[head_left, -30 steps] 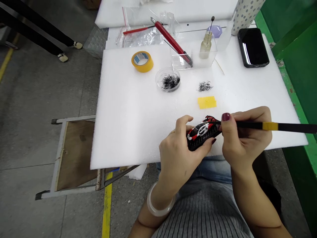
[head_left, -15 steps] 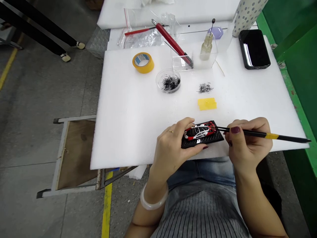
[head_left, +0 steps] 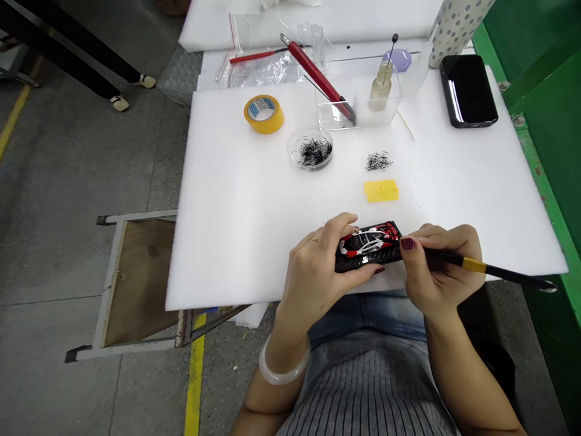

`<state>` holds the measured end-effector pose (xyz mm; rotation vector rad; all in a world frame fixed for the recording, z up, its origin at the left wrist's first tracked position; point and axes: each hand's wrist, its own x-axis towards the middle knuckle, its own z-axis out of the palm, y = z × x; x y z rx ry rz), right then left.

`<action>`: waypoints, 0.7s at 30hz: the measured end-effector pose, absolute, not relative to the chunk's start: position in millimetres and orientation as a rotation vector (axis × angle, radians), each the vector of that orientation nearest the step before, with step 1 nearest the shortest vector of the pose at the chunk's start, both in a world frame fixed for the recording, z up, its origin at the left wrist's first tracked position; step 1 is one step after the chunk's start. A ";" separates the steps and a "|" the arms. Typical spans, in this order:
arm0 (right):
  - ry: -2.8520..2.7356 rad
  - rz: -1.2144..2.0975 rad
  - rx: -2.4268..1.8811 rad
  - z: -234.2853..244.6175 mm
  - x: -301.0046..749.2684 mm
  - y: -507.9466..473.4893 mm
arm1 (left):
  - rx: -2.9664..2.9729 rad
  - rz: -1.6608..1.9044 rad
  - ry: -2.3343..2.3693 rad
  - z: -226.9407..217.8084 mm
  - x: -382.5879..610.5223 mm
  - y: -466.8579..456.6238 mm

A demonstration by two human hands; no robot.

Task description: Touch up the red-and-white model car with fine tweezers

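Observation:
A small red, white and black model car [head_left: 368, 241] sits on a black patterned base [head_left: 351, 263] near the table's front edge. My left hand [head_left: 315, 266] grips the base and car from the left, thumb along the near side and fingers at the far side. In my right hand [head_left: 440, 266] are black tweezers [head_left: 499, 272] with a yellow band, pinched between thumb and fingers. Their tips are at the rear right end of the car, partly hidden by the thumb. Whether anything is between the tips I cannot tell.
Beyond the car lie a yellow tape piece [head_left: 381, 191], a pile of black fibres [head_left: 378, 161] and a clear dish [head_left: 290, 156] of more fibres. Farther back are a tape roll [head_left: 272, 124], a red-handled tool [head_left: 318, 75], a small bottle [head_left: 380, 91] and a black device [head_left: 469, 91].
My right hand has moved left and tilted the tweezers, their back end dropping lower and their tips nearer the car's side. My left hand still holds the base, almost unmoved.

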<state>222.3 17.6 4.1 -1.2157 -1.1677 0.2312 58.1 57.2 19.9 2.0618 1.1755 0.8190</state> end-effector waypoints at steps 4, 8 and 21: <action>-1.167 0.204 -1.227 2.9 222.4 18.2 | 2.054 0.809 1.183 20.1 58.9 58.0; -1.173 0.190 -1.203 2.7 222.3 19.8 | 2.034 0.806 1.192 21.1 59.8 58.9; -0.872 0.172 -1.133 4.7 217.4 29.1 | 2.015 0.822 1.114 31.4 60.0 67.6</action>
